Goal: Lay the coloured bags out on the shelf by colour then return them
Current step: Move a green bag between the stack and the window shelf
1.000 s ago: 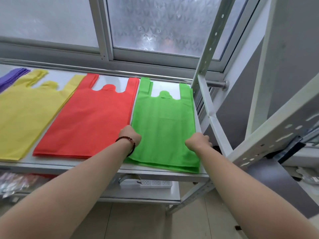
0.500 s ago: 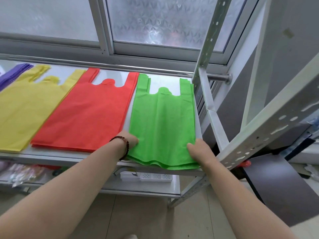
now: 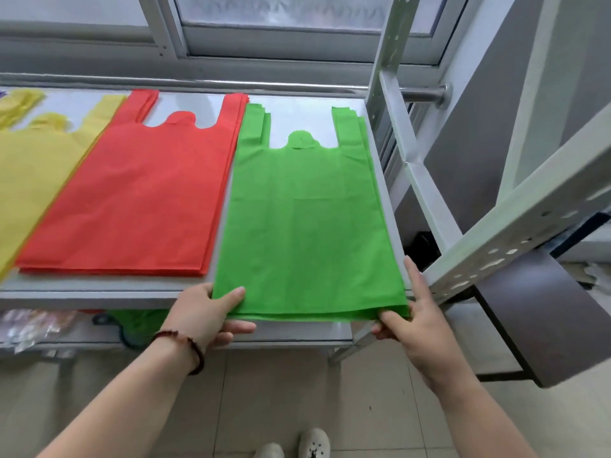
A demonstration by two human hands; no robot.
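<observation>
Shelf: a pale grey flat metal shelf (image 3: 99,290) below a frosted window, carrying three stacks of bags side by side.
Green bags: a stack of flat bright green non-woven vest-style bags (image 3: 307,219) lies at the right end of the shelf, handles toward the window, its near edge hanging just over the shelf's front lip.
Red bags: a stack of flat red non-woven vest-style bags (image 3: 139,196) lies just left of the green bags, barely apart from them, handles toward the window.
Yellow bags: a stack of flat yellow non-woven vest-style bags (image 3: 29,173) lies left of the red bags, partly cut off by the picture edge.
Left hand: the left hand (image 3: 208,314), with a dark bead bracelet (image 3: 190,345) on its wrist, pinches the near left corner of the green bags, thumb on top and fingers curled underneath.
Right hand: the right hand (image 3: 416,320) pinches the near right corner of the green bags, thumb at the edge, forefinger stretched along the stack's right side.
Upright: a perforated grey metal post (image 3: 385,57) stands at the shelf's back right corner, right of the green bags.
Floor: pale tiles (image 3: 281,391) below the shelf, with the toes of two light shoes (image 3: 314,442) at the bottom edge.
</observation>
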